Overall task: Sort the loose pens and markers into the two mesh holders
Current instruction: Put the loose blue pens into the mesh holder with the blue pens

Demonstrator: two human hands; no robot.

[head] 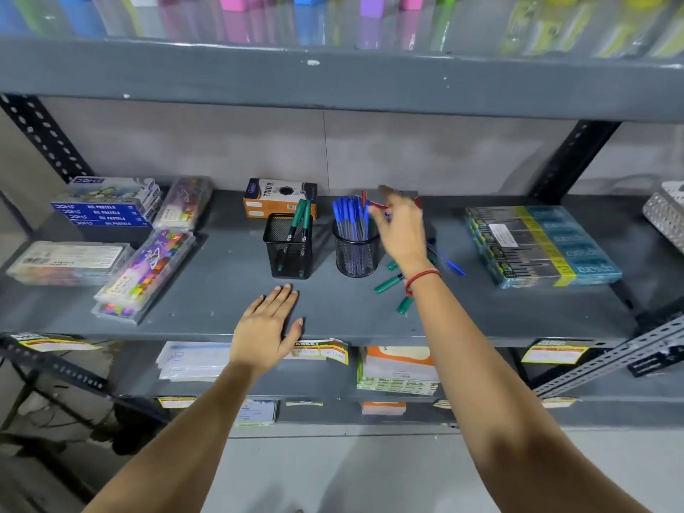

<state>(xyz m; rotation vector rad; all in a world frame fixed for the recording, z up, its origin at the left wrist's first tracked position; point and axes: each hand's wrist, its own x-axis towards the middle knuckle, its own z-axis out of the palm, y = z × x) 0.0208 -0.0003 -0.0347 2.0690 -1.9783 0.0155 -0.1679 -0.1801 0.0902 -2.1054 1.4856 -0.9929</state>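
Note:
Two black mesh holders stand mid-shelf. The square holder [289, 246] has two green markers [300, 216] in it. The round holder [356, 253] is packed with several blue pens [349, 216]. My right hand [401, 231] hovers just right of the round holder, fingers spread and blurred, with something red at its fingertips that I cannot make out. Loose green markers [388, 285] and a loose blue pen [446, 261] lie on the shelf under and right of my right wrist. My left hand [268, 325] rests flat and empty on the shelf in front of the square holder.
An orange box [277, 198] stands behind the square holder. Crayon and pastel packs [142, 270] are stacked at left, a wrapped pencil pack [542, 244] lies at right, and a white basket [666, 216] sits far right. The upper shelf [333, 79] hangs low overhead.

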